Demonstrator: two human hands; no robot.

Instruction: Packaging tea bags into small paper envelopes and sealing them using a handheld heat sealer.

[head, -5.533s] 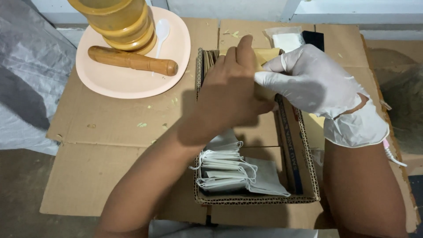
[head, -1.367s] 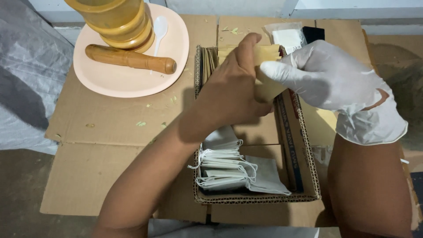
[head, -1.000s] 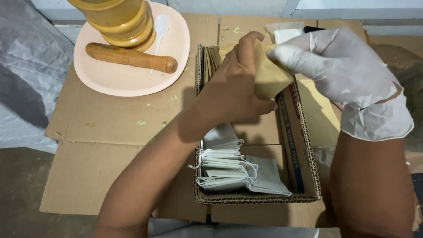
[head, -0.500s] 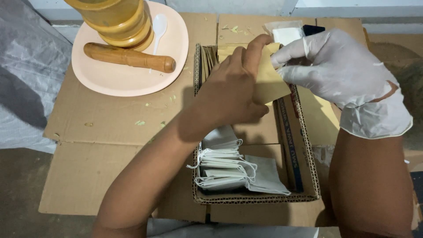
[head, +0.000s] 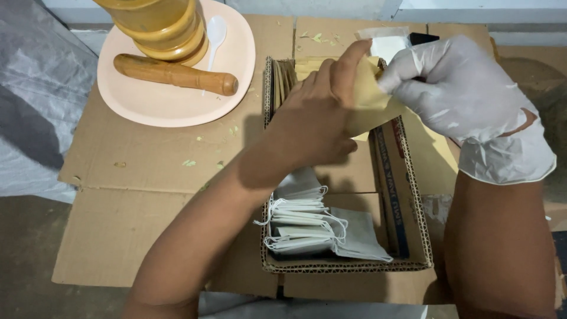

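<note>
- Where the flattened brown cardboard sheet covers the floor, a crumpled grey plastic sheet lies at its left edge.
- A round peach-coloured plate keeps a wooden pestle, a white plastic spoon and the base of a yellow wooden mortar off the cardboard.
- The bare left hand is closed around a small yellow-brown paper envelope, thumb up along its face, seemingly to steady it above the shallow corrugated cardboard box.
- A stack of white stringed filter bags lies at the box's near end, within easy reach.
- The white-gloved right hand pinches the envelope's right edge with curled fingertips, apparently to work its mouth.
</note>
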